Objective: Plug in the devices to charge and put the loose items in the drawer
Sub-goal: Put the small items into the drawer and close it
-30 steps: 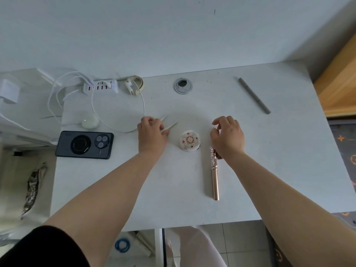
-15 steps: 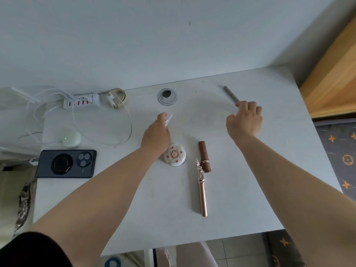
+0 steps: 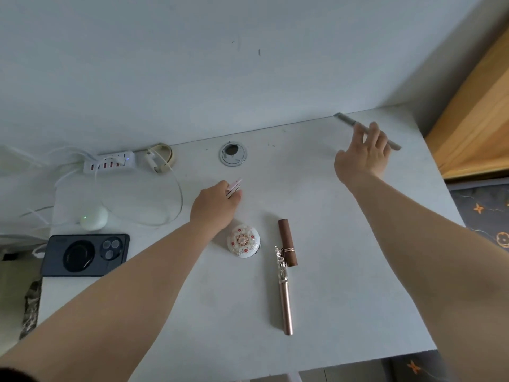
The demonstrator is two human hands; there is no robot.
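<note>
My left hand (image 3: 214, 206) grips a pair of thin pale tweezers (image 3: 234, 186), whose tips stick out past the knuckles, above the white desk (image 3: 344, 271). My right hand (image 3: 363, 157) reaches to the far right, fingers spread over a grey pen (image 3: 344, 119); whether it grips the pen is unclear. A round white patterned compact (image 3: 243, 241), a brown lipstick tube (image 3: 287, 241) and a rose-gold ornate stick (image 3: 285, 296) lie mid-desk. At the left lie a dark phone (image 3: 85, 255) and a white earbud case (image 3: 93, 217) with a green light.
A white USB charging strip (image 3: 110, 162) with white cables (image 3: 176, 194) sits at the back left beside a roll of tape (image 3: 166, 154). A round cable hole (image 3: 233, 153) is at the desk's back. A wooden piece of furniture (image 3: 473, 128) stands to the right.
My right hand has left the lipstick area and moved up and right to the grey pen. My left hand has lifted the tweezers off the desk. The view has shifted right.
</note>
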